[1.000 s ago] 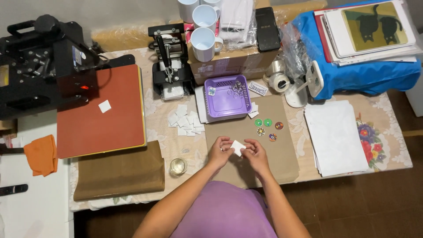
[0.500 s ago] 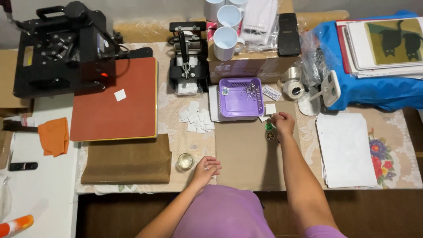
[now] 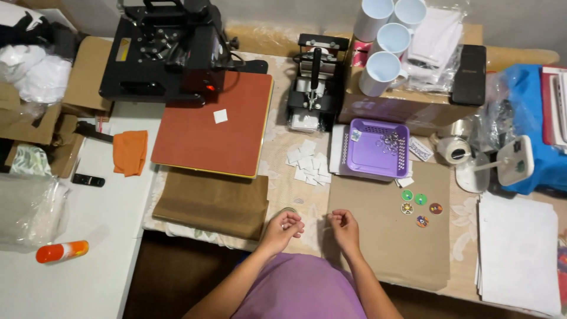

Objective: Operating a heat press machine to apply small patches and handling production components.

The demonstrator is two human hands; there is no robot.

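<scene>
Head view shows both hands low over the table's near edge: the left hand [image 3: 284, 226] is curled loosely, fingertips together, beside a small round tin [image 3: 289, 211], while the right hand [image 3: 344, 226] is half-closed over the brown paper sheet [image 3: 384, 236]; what either pinches is too small to tell. Farther right lie five round badges [image 3: 420, 208], with a purple basket [image 3: 376, 149] and small white paper squares [image 3: 308, 164] beyond.

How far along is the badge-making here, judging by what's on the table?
Looks done: five small round discs lie finished on the brown sheet. In hand: the left hand and right hand are curled close together at the table edge; what they pinch is too small to tell. Left: a pile of white paper squares and metal rings in the purple tray.
</scene>
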